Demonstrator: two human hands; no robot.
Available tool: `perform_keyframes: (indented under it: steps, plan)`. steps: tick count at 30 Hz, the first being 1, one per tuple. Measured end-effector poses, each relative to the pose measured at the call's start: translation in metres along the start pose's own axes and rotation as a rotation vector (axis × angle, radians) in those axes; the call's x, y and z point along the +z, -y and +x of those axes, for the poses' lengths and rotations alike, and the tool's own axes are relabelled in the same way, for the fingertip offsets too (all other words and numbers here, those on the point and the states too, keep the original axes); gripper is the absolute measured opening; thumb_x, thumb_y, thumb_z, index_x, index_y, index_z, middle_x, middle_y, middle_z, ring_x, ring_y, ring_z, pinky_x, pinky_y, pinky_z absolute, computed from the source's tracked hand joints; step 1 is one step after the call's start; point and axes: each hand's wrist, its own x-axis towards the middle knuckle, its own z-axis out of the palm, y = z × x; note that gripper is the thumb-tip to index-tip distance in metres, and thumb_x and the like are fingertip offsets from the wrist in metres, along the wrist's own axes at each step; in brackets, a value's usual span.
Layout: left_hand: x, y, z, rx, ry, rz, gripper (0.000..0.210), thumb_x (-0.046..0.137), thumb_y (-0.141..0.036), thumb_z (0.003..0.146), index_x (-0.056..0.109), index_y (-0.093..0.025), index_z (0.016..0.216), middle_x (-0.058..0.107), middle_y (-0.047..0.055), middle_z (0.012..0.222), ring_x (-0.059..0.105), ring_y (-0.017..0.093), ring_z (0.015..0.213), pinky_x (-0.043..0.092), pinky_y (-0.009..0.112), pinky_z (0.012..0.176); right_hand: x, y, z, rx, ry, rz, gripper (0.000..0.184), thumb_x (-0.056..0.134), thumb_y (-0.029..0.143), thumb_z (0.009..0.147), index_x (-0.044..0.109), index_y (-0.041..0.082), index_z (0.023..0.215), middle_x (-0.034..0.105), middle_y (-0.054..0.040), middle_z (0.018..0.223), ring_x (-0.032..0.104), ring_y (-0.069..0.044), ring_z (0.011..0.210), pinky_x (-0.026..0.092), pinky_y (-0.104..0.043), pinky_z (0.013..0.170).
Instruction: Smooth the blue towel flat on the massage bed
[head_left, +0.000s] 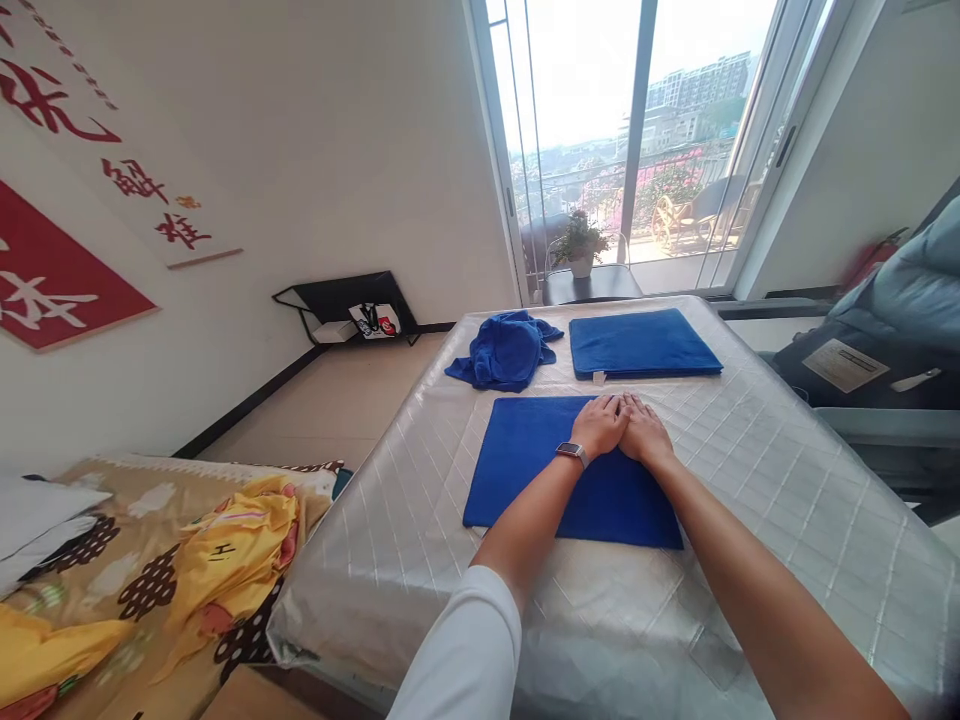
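Near the edge of the shiny quilted mattress (787, 480), a smooth blue rectangle of cloth (517, 450), seemingly folded, is covered partly by the left hand (598, 425) and right hand (645, 428), laid flat, touching, nothing clasped. Beyond, a soft crumpled cloth (506, 350) is left unfolded; beside it, a layered cloth (641, 342) is already neatly squared.

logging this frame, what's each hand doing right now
Left hand: open, palm down on the nearest blue cloth.
Right hand: open, on that cloth too.
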Motion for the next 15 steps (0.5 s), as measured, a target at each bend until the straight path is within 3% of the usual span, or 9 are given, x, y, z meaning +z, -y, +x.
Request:
perform_keyframes:
  steps: [5,11,15]
  plan:
    - [-0.012,0.049,-0.026,-0.039,0.061,0.102,0.072,0.014,-0.061,0.102,0.039,-0.014,0.151,0.036,0.010,0.159,0.027,0.023,0.149,0.019,0.042,0.123,-0.002,0.004,0.004,0.042,0.010,0.022,0.064,0.020,0.037,0.101,0.028,0.004,0.155,0.027,-0.0131,0.163,0.020,-0.023,0.151,0.018,-0.040,0.122]
    - [-0.053,0.133,-0.066,-0.313,0.094,0.195,0.078,0.009,-0.063,0.101,0.031,-0.011,0.155,0.028,0.011,0.162,0.021,0.024,0.151,0.014,0.043,0.124,-0.001,0.005,0.007,0.076,0.036,0.041,0.067,0.018,0.042,0.102,0.026,0.006,0.157,0.023,-0.0108,0.164,0.018,-0.021,0.151,0.015,-0.039,0.123]
    - [-0.061,0.157,-0.080,-0.396,0.073,0.216,0.078,0.011,-0.062,0.100,0.027,-0.009,0.156,0.025,0.012,0.163,0.019,0.024,0.151,0.014,0.041,0.124,0.000,0.004,0.008,0.082,0.041,0.040,0.067,0.018,0.043,0.101,0.025,0.007,0.157,0.022,-0.0107,0.164,0.016,-0.021,0.152,0.014,-0.038,0.123]
